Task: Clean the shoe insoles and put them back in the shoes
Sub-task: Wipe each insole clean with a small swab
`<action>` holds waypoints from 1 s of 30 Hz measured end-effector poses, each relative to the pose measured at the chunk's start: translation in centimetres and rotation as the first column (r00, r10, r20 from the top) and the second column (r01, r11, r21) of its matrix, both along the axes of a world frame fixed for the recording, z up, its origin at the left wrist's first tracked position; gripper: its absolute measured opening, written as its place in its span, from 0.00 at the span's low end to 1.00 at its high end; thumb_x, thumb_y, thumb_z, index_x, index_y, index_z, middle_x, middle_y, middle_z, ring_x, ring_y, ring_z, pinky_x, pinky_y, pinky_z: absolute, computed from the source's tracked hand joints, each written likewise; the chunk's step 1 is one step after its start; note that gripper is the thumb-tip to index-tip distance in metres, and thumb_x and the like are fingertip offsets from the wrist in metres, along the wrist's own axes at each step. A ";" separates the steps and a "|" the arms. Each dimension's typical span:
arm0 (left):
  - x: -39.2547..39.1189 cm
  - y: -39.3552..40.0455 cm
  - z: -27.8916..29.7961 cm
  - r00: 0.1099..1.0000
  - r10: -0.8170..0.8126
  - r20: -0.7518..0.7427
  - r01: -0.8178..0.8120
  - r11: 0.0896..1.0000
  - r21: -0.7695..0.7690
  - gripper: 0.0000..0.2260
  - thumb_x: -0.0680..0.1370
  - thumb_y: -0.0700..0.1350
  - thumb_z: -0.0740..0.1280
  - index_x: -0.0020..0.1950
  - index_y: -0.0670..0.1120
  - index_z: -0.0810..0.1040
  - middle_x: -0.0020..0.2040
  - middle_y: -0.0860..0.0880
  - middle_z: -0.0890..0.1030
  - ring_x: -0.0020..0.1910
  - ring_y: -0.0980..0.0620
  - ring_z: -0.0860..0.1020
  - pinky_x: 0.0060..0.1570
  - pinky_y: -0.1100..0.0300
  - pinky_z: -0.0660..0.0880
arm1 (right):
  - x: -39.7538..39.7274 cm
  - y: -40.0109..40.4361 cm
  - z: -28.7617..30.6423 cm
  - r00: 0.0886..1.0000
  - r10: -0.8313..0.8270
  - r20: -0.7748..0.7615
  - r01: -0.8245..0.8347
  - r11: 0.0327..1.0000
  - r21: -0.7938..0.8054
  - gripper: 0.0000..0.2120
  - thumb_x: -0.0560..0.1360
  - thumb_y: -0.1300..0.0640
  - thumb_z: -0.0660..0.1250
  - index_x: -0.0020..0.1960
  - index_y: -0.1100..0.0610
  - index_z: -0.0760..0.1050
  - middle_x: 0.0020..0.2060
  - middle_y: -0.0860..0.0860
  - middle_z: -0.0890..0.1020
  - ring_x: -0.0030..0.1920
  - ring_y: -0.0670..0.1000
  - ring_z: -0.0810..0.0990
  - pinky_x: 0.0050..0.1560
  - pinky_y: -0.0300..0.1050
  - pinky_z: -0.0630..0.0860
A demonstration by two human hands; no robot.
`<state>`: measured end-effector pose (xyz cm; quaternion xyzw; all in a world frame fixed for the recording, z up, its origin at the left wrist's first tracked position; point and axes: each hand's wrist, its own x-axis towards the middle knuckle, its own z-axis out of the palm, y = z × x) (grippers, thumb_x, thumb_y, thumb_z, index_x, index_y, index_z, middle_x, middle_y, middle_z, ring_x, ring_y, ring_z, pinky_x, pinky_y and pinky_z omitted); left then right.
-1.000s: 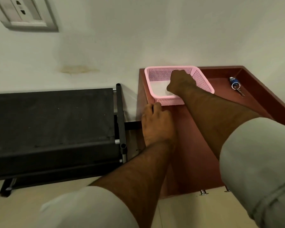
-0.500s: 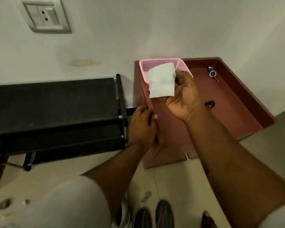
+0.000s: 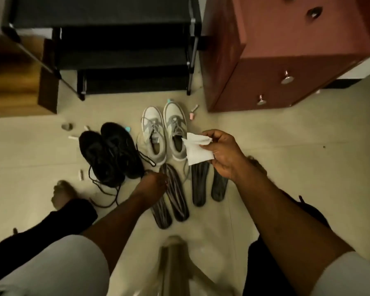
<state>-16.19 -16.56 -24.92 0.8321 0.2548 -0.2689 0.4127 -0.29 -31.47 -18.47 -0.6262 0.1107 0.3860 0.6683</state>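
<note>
Pinching a white wipe (image 3: 198, 151) in the right hand (image 3: 223, 153), a person's left hand (image 3: 153, 184) grips a striped insole (image 3: 175, 197) lying on the floor (image 3: 286, 146) beside grey sneakers (image 3: 165, 133).

Dim, warm light; motion blur, wide-angle edge distortion.

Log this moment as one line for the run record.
right hand holds white wipe | left hand reaching striped insoles | dark insoles on floor | shoes empty
</note>
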 end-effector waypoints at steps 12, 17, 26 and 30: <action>1.9 0.5 -8.8 0.984 0.124 -0.127 -0.139 0.983 -0.118 0.07 0.81 0.43 0.65 0.54 0.44 0.82 0.55 0.42 0.82 0.54 0.43 0.80 0.53 0.55 0.75 | 1.1 -0.6 -6.6 0.950 0.173 -0.261 -0.205 0.973 -0.102 0.15 0.78 0.71 0.57 0.44 0.59 0.80 0.56 0.59 0.81 0.52 0.64 0.81 0.49 0.65 0.78; 6.9 -1.1 -8.4 0.782 0.589 -0.203 -0.617 0.684 -0.389 0.12 0.83 0.47 0.62 0.59 0.41 0.80 0.50 0.43 0.80 0.46 0.48 0.77 0.44 0.57 0.73 | 1.9 -0.6 -8.8 0.957 0.081 -0.277 -0.132 0.977 -0.170 0.14 0.78 0.71 0.57 0.49 0.59 0.79 0.56 0.57 0.80 0.51 0.62 0.82 0.47 0.61 0.80; 7.4 0.0 -6.2 0.736 0.543 -0.403 -0.612 0.282 -0.738 0.19 0.79 0.43 0.56 0.69 0.45 0.73 0.58 0.42 0.80 0.56 0.43 0.78 0.60 0.45 0.74 | 1.4 -0.9 -10.1 0.888 0.049 -0.458 -0.181 0.951 -0.251 0.15 0.77 0.53 0.66 0.62 0.55 0.74 0.54 0.55 0.82 0.54 0.57 0.81 0.55 0.56 0.78; 6.5 0.4 -6.6 0.759 0.429 -0.490 -0.638 0.341 -0.691 0.30 0.72 0.64 0.65 0.67 0.45 0.75 0.61 0.40 0.80 0.61 0.41 0.79 0.65 0.46 0.72 | 1.0 -0.3 -10.0 0.897 0.023 -0.441 -0.122 0.973 -0.196 0.15 0.77 0.55 0.66 0.62 0.57 0.73 0.54 0.56 0.82 0.52 0.55 0.82 0.43 0.48 0.81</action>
